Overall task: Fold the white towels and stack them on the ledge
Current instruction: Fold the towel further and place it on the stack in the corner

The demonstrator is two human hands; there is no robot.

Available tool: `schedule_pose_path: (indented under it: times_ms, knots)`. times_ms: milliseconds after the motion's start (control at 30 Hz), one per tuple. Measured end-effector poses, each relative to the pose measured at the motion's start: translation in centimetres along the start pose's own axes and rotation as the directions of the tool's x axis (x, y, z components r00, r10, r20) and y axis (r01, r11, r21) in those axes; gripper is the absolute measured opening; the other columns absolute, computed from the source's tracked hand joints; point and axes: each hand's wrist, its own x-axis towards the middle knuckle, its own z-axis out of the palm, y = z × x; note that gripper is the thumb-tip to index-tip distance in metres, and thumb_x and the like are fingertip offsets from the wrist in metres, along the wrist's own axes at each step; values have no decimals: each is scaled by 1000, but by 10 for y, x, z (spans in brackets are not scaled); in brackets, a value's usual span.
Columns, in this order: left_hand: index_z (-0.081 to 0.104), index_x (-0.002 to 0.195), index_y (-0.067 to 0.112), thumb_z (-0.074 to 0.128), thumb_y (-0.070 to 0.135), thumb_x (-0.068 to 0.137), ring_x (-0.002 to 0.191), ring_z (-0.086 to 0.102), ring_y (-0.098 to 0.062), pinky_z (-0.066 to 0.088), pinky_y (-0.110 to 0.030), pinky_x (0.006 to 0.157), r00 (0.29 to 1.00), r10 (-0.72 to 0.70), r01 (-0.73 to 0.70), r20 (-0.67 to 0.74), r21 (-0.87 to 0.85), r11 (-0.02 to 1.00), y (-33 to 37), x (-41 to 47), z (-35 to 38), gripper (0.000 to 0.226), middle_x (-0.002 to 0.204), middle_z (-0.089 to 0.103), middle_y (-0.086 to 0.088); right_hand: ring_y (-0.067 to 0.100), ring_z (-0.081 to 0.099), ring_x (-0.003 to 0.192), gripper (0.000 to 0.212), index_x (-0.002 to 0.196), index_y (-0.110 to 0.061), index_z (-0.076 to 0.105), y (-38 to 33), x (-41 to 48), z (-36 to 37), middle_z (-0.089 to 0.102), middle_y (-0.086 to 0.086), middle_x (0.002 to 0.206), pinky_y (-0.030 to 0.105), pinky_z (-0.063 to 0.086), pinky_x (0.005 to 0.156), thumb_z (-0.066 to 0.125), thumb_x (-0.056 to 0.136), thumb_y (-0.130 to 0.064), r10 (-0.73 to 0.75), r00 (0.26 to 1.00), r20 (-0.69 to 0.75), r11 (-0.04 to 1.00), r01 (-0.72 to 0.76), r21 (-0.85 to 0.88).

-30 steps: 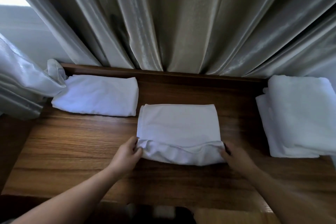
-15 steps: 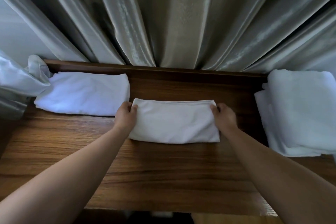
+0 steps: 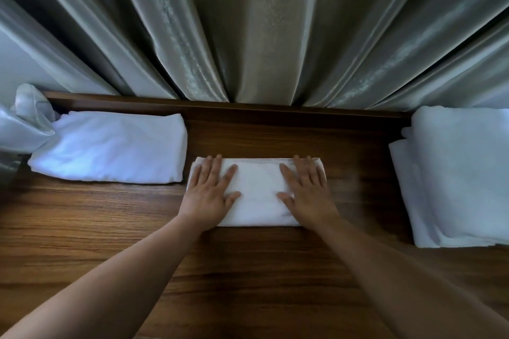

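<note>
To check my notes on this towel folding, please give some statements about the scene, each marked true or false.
The left grip and right grip lie flat on the middle folded white towel. True.
The right grip pinches a towel corner. False: its fingers lie straight.
A larger white towel pile lies at the right of the brown wooden ledge. True.
The grey pleated curtain covers the middle towel. False: it hangs behind the ledge.

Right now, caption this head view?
Left hand and right hand press the middle towel flat on the wooden ledge.

The towel pile (image 3: 462,173) is cut by the right edge, the curtain bundle (image 3: 24,129) by the left
</note>
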Motion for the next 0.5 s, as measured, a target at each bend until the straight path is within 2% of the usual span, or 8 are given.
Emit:
schedule_pose_path:
  times_ms: [67, 133, 200, 233, 300, 367, 433, 500]
  knots:
    - [-10, 153, 35, 5, 70, 92, 147, -25, -21, -5, -48, 122, 999, -38, 38, 6, 24, 999, -5, 2, 3, 72, 162, -21, -5, 26, -25, 147, 75, 154, -38, -10, 12, 3, 6, -21, 3, 163, 53, -6, 120, 10, 91, -73, 86, 996, 36, 996, -86, -23]
    - [-9, 154, 34, 4, 71, 92, 148, -23, -23, -5, -50, 121, 996, -86, 86, -5, 30, 996, -6, 1, 3, 74, 162, -19, -7, 29, -24, 147, 77, 154, -38, -11, 18, 8, 3, -21, 3, 162, 56, -7, 119, 7, 89, -76, 240, 969, 55, 970, -241, 18]
    - [-7, 155, 31, 7, 69, 93, 148, -22, -26, -5, -52, 121, 994, -97, 100, -50, 58, 993, 3, -1, 0, 74, 163, -16, -10, 32, -25, 147, 77, 155, -34, -9, 12, 9, -3, -19, 8, 163, 57, -7, 118, 7, 91, -74, 313, 950, 11, 950, -313, -3]
    - [-7, 155, 29, 8, 68, 94, 148, -21, -27, -4, -53, 121, 996, -60, 65, -72, 76, 995, 11, -2, -2, 74, 163, -16, -10, 32, -25, 146, 76, 155, -32, -8, 4, 8, -7, -18, 9, 163, 56, -7, 119, 10, 93, -70, 273, 961, -42, 961, -274, -20]
    - [-6, 155, 28, 11, 64, 96, 148, -22, -25, -2, -53, 121, 994, 71, -65, -84, 73, 995, 27, -3, -4, 71, 163, -17, -7, 29, -26, 147, 73, 155, -33, -6, -18, 3, -10, -19, 7, 163, 54, -4, 120, 19, 95, -65, 77, 992, -97, 997, -78, -3]
    - [-8, 155, 30, 12, 64, 96, 147, -26, -22, -5, -51, 121, 990, 127, -125, -57, 39, 991, 31, -5, 0, 70, 162, -23, -4, 24, -28, 146, 74, 155, -34, -7, -34, -4, -2, -23, 2, 162, 52, -2, 121, 23, 96, -65, -83, 996, -39, 996, 84, 20]
    - [-13, 153, 33, 11, 65, 95, 145, -31, -20, -8, -48, 120, 996, 84, -84, -13, 15, 996, 18, -8, 7, 71, 160, -29, -2, 22, -29, 146, 74, 155, -35, -11, -28, -9, 10, -28, 0, 161, 51, -2, 121, 18, 95, -68, -74, 997, 13, 997, 74, 11]
    - [-13, 153, 33, 10, 66, 95, 145, -31, -17, -8, -45, 120, 1000, 22, -22, -9, -2, 1000, 2, -11, 10, 71, 160, -28, -2, 23, -31, 145, 75, 153, -35, -17, -12, -12, 14, -31, 0, 159, 50, -4, 121, 11, 93, -71, 13, 1000, 19, 1000, -13, -5]
